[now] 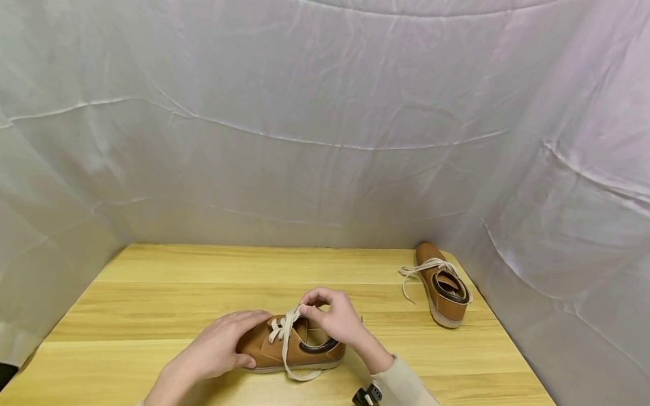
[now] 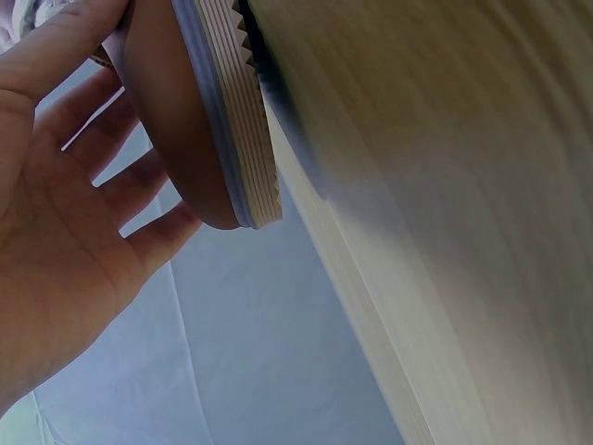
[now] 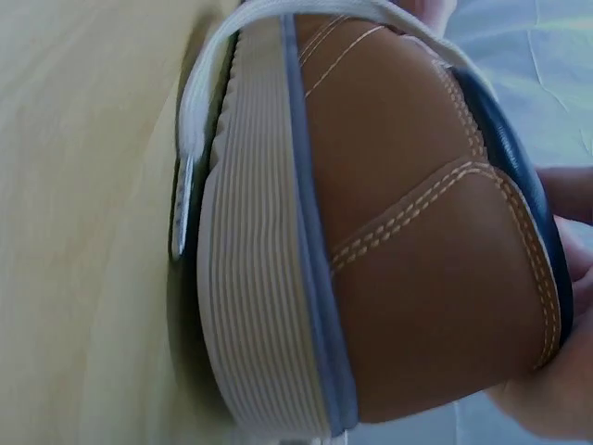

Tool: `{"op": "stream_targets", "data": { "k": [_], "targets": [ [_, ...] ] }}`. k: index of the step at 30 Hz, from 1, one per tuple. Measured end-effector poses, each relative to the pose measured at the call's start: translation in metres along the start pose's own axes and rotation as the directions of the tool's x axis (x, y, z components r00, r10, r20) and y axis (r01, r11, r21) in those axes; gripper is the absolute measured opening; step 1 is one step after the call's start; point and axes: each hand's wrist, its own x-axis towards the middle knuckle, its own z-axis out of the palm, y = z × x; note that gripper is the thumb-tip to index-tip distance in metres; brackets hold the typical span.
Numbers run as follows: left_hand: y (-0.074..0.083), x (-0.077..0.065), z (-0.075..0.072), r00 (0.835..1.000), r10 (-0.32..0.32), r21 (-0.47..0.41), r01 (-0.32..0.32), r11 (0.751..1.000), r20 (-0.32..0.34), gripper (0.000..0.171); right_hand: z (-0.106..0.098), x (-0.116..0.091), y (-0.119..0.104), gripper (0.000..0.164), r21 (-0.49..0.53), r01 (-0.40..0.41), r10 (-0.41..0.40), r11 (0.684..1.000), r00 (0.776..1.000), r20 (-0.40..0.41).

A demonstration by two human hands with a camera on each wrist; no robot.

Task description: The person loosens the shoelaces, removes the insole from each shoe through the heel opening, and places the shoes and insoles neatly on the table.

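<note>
A brown lace-up shoe (image 1: 263,353) stands sole down near the table's front, toe to the left. My left hand (image 1: 215,344) holds its toe, the thumb on the near side and the fingers reaching over the far side; the left wrist view shows that hand (image 2: 74,222) around the toe. Above the shoe's opening, my right hand (image 1: 337,318) pinches the cream shoelace (image 1: 286,341) at the top of the lacing between thumb and forefinger. One lace end (image 3: 185,199) hangs down the shoe's side onto the table. The right fingertips are hidden in the right wrist view.
A second brown shoe (image 1: 451,309) with loose cream laces stands at the table's back right, toe toward the rear. Pale grey cloth (image 1: 325,186) hangs behind and along both sides of the wooden table (image 1: 167,293). A small black device (image 1: 367,396) sits by the right cuff.
</note>
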Motion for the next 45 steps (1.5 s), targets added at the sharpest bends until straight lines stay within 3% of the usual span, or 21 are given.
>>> {"op": "stream_targets", "data": {
  "k": [7,15,18,20,22,24,27,29,36,45],
  "targets": [
    [0.0004,0.0,-0.001,1.0,-0.007,-0.011,0.008,1.0,0.004,0.09,-0.0005,0.0015,0.0013,0.005,0.04,-0.066,0.066,0.997,0.998,-0.005],
    [0.0,-0.0006,0.0,1.0,-0.012,-0.007,0.012,1.0,-0.001,0.09,-0.0003,-0.0011,-0.0037,0.009,-0.057,0.014,-0.014,0.998,1.0,0.0],
    [-0.0002,-0.0011,0.0003,1.0,-0.013,-0.005,0.013,1.0,0.0,0.089,-0.0013,-0.0018,-0.005,0.015,-0.139,0.105,-0.106,0.985,0.994,0.0],
    [-0.0005,-0.0014,0.0004,1.0,-0.011,-0.003,0.011,1.0,0.002,0.089,-0.0026,-0.0018,-0.0055,0.019,-0.218,0.205,-0.206,0.954,0.978,0.016],
    [-0.0007,-0.0012,0.0007,1.0,-0.013,-0.004,0.013,1.0,0.004,0.089,-0.0044,-0.0011,-0.0066,0.022,-0.281,0.326,-0.324,0.902,0.944,0.057],
    [-0.0009,-0.0006,0.0009,1.0,-0.014,-0.006,0.014,1.0,0.006,0.089,-0.0059,0.0003,-0.0064,0.025,-0.331,0.46,-0.45,0.824,0.886,0.11],
    [-0.0013,0.0004,0.0013,1.0,-0.018,-0.005,0.018,1.0,0.007,0.089,-0.0068,0.0022,-0.0062,0.023,-0.368,0.594,-0.571,0.716,0.801,0.182],
    [-0.0013,0.0003,0.0012,1.0,-0.017,-0.003,0.017,1.0,0.005,0.089,-0.0063,0.0025,-0.0053,0.021,-0.388,0.633,-0.606,0.67,0.768,0.207],
    [-0.001,-0.0006,0.0015,1.0,-0.01,0.003,0.01,1.0,-0.004,0.089,-0.005,0.001,-0.0033,0.016,-0.418,0.596,-0.558,0.686,0.799,0.225],
    [0.0007,0.0012,0.0012,1.0,-0.025,-0.002,0.025,1.0,0.011,0.088,-0.0062,0.0024,-0.0001,0.017,-0.491,0.608,-0.6,0.624,0.775,0.197]
  ]
}}
